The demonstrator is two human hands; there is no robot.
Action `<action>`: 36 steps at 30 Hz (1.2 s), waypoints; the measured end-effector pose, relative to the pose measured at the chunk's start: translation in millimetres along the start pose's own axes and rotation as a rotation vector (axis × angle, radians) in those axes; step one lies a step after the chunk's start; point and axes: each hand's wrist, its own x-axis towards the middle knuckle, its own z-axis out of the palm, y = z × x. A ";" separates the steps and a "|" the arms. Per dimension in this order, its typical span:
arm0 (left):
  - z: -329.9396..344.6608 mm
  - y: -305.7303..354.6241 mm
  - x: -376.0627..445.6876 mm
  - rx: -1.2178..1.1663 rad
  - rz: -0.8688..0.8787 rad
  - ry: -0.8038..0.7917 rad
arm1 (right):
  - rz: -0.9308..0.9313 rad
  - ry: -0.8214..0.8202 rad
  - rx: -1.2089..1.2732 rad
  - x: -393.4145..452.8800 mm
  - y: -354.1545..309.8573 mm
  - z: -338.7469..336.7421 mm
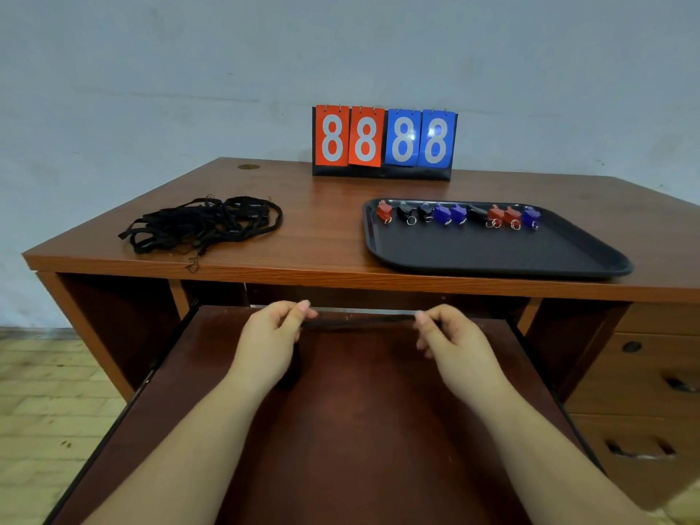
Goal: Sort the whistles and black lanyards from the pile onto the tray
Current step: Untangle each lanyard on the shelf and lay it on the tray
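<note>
Stretching between the two hands is a single thin black fabric lanyard [360, 323], pulled into a nearly level line above the pulled-out dark brown keyboard shelf [341, 430]. The left hand [271, 341] pinches one end between thumb and curled fingers, and more of the strap appears to hang down beside its palm, though that part is dark and hard to make out. The right hand [452, 344] pinches the other end in the same way, fingers curled in around it. Both forearms reach forward over the shelf, the hands well apart from each other.

Up on the reddish-brown wooden tabletop [325, 221], a tangled pile of black lanyards [202, 225] lies toward the left side, near the front edge, with a loose thread trailing over that edge. Well apart from it, on the right side, sits a black rectangular plastic tray [492, 252]. Along the tray's far edge a row of small plastic whistles [456, 214] is lined up, in red, black and blue, each with a small metal ring pointing toward the near side. The near part of the tray is bare.

Behind the tray, at the back of the tabletop against the pale wall, stands a flip scoreboard [383, 142] with two orange-red cards and two blue cards, each showing a white 8. Wooden drawers [640, 392] with dark handles sit under the tabletop on the right.
</note>
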 end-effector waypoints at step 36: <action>30.6 23.7 -32.0 -0.628 -0.084 -0.351 | 0.105 -0.120 0.572 -22.8 -25.0 20.6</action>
